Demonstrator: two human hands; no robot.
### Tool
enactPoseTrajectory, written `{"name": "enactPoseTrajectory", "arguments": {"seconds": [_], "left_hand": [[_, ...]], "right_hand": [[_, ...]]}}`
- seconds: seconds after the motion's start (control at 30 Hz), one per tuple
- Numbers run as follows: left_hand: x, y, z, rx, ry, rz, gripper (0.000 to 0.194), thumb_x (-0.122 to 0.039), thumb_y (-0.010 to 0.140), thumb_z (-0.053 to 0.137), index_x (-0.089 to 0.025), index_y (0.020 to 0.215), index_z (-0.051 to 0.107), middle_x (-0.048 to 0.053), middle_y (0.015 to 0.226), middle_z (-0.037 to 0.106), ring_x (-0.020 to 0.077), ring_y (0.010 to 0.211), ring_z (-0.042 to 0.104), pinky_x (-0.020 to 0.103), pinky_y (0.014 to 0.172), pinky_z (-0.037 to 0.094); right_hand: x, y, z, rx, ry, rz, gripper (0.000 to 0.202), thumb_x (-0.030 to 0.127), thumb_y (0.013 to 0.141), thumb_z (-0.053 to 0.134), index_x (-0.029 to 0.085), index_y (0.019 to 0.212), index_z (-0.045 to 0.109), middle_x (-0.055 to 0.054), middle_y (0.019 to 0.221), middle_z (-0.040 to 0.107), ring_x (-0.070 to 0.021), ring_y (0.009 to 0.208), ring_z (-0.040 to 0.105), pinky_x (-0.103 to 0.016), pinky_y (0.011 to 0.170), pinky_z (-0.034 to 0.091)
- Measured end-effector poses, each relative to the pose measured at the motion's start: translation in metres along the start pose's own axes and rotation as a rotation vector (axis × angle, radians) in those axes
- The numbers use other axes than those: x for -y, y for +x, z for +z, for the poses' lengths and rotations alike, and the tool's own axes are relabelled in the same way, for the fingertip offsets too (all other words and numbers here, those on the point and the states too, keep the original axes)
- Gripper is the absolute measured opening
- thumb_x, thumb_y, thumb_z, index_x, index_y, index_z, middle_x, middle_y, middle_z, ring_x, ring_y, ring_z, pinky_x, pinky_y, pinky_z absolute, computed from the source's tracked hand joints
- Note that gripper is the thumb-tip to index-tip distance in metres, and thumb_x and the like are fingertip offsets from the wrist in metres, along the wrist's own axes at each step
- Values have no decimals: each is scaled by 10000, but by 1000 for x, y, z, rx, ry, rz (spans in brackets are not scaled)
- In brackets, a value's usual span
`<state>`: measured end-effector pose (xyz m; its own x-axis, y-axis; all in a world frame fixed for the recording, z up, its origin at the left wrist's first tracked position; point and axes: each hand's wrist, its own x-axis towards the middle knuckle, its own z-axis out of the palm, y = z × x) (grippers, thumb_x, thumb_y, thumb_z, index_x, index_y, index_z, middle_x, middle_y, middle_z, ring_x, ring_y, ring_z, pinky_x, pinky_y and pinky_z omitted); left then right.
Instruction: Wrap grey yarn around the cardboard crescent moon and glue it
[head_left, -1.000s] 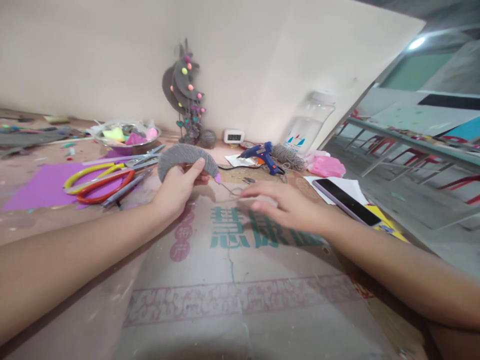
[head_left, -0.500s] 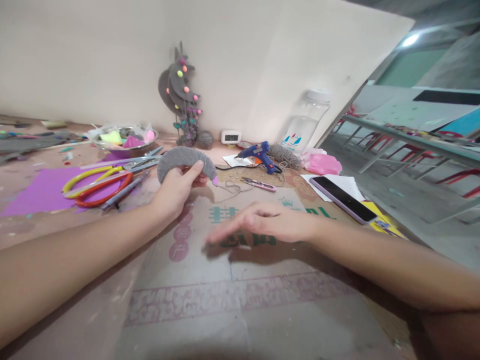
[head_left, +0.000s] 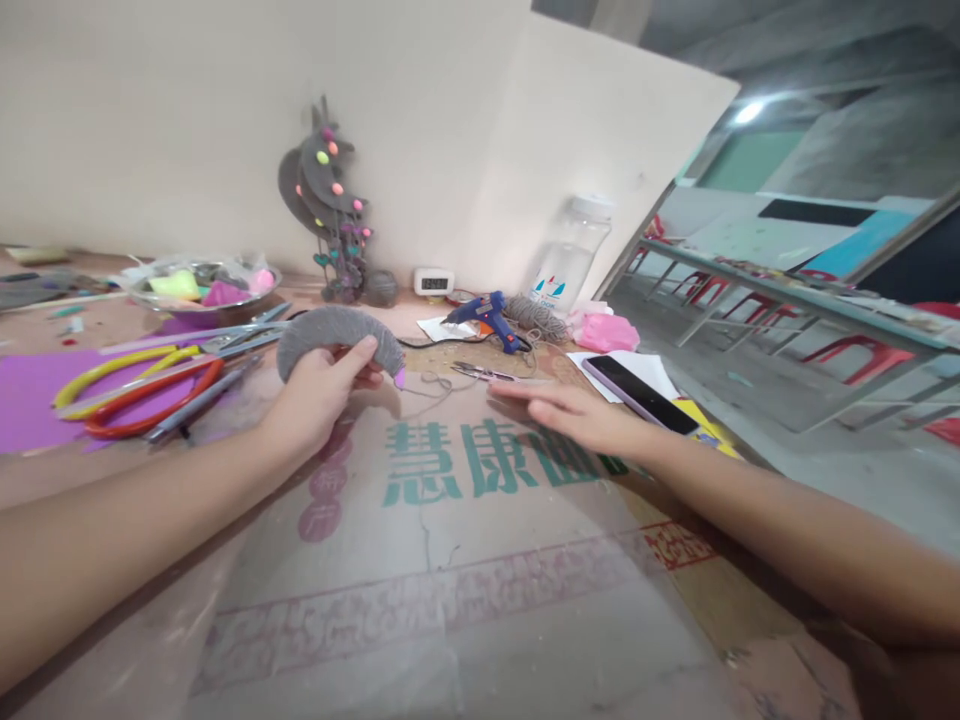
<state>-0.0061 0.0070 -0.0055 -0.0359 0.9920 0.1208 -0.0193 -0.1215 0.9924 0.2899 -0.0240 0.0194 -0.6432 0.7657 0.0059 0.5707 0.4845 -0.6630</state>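
Note:
A grey yarn-wrapped crescent (head_left: 330, 330) with a small purple tip is pinched between the thumb and fingers of my left hand (head_left: 322, 390), above the left part of the printed cardboard (head_left: 450, 540). A loose strand of yarn (head_left: 435, 385) runs from its tip across the board. My right hand (head_left: 562, 412) is open, fingers stretched toward the left, just in front of the small pink-handled snips (head_left: 484, 371). Whether its fingertips touch the snips is unclear. Behind them lie a blue glue gun (head_left: 491, 318) and a grey yarn bundle (head_left: 536, 317).
Scissors with yellow and red handles (head_left: 150, 390) lie on purple felt (head_left: 26, 390) at left, near a metal bowl (head_left: 202, 300). A crescent ornament (head_left: 326, 190), clock (head_left: 433, 283) and bottle (head_left: 574, 255) stand at the back. A phone (head_left: 637, 393) lies right.
My right hand has moved forward and right, from over the board's printing to the snips. My left hand still holds the crescent. The view has turned slightly right.

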Motion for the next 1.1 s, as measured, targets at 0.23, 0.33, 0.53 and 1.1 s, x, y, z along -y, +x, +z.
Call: {"name": "enactPoseTrajectory", "arguments": {"seconds": [0.23, 0.33, 0.53, 1.1], "left_hand": [[-6, -5, 2, 6, 124, -97, 371, -509, 762, 565, -158, 656, 619, 28, 564, 626, 145, 486, 556, 239, 440, 405], [-9, -7, 2, -2, 164, -119, 381, -518, 765, 556, -158, 661, 621, 24, 529, 620, 141, 440, 534, 242, 412, 375], [-2, -3, 0, 17, 162, -41, 407, -545, 731, 592, -153, 626, 622, 25, 581, 632, 139, 523, 570, 238, 501, 428], [-5, -4, 0, 44, 188, -29, 359, -500, 757, 569, -181, 603, 622, 26, 559, 638, 164, 530, 579, 263, 533, 439]], "right_hand": [[21, -45, 4, 359, -92, -176, 512, 465, 901, 425, 236, 1358, 433, -47, 1472, 324, -213, 1394, 202, -426, 1147, 139], [27, -55, -8, 483, 299, -183, 552, 590, 888, 315, 220, 1055, 689, -76, 1200, 631, -232, 1230, 493, -390, 1036, 383], [31, -51, 5, 83, 79, -9, 609, 505, 831, 539, 229, 1362, 425, -71, 1474, 315, -234, 1389, 225, -445, 1145, 107], [-4, 58, 8, -335, -393, -82, 220, 274, 858, 532, 189, 1000, 677, -61, 929, 624, -150, 816, 578, -287, 753, 457]]}}
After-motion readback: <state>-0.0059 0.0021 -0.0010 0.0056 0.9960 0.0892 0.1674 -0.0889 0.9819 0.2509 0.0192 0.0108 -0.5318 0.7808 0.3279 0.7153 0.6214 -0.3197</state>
